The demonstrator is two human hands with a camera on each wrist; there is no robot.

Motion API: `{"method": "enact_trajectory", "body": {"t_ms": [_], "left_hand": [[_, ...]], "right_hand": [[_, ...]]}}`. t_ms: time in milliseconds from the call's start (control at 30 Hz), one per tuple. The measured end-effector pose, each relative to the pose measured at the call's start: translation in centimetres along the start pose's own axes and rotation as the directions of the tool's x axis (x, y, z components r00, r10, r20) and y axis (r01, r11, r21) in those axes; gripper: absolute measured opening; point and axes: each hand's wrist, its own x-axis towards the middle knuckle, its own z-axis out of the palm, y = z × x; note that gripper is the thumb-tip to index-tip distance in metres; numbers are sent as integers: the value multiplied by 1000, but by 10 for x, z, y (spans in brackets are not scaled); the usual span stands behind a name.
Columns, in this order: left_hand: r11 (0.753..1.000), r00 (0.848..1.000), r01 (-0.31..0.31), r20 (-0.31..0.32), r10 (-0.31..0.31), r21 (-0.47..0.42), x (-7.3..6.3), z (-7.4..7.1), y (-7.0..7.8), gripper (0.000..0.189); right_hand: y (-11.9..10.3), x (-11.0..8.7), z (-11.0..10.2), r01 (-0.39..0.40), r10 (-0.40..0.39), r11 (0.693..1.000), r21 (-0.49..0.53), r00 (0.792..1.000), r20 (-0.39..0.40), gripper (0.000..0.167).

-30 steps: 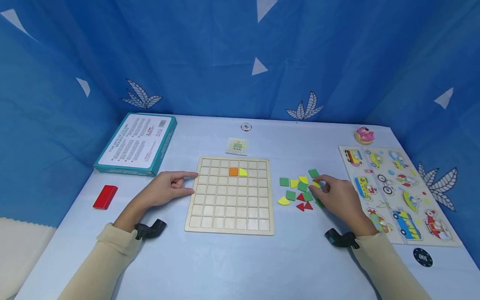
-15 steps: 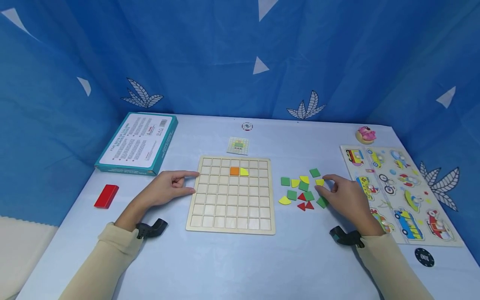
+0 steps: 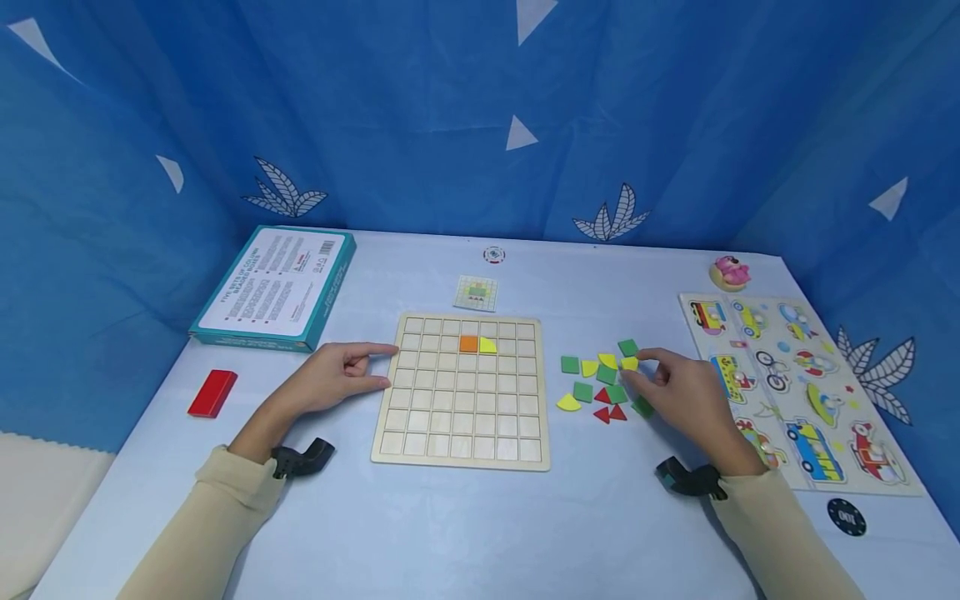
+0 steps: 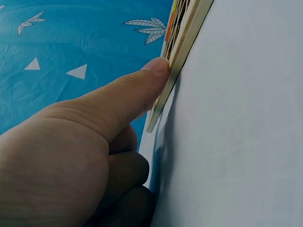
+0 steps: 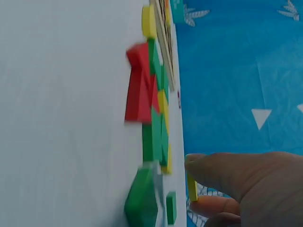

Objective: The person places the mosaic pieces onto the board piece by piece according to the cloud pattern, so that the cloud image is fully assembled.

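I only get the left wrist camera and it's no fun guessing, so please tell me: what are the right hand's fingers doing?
Observer: The right hand is pinching a yellow piece with its fingers.
Child: Ooh! Are there other pieces near that hand?
Observer: Yes, green squares, red triangles and more yellow pieces lie to the right of the board.
Child: And what's just past the far edge of the board?
Observer: A small card with a coloured pattern on it lies there.
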Motion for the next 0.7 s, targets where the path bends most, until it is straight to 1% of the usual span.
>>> {"method": "enact_trajectory", "body": {"t_ms": [167,400,533,700], "left_hand": [[1000,1000,7,1,-7,-7,0,0,1,53],[1000,1000,-4,1,4,-11,0,1,0,51],[1000,1000,-6,4,6,-16,0,1,1,51],[1000,1000,-13,0,13,-18,-1,0,0,50]], "right_hand": [[-15,2,7,85,-87,995,56,996,24,43],[-43,12,25,156,-162,984,89,985,64,40],[-61,19,35,198,-210,973,121,973,99,39],[-81,31,48,245,-265,960,133,950,165,37]]}}
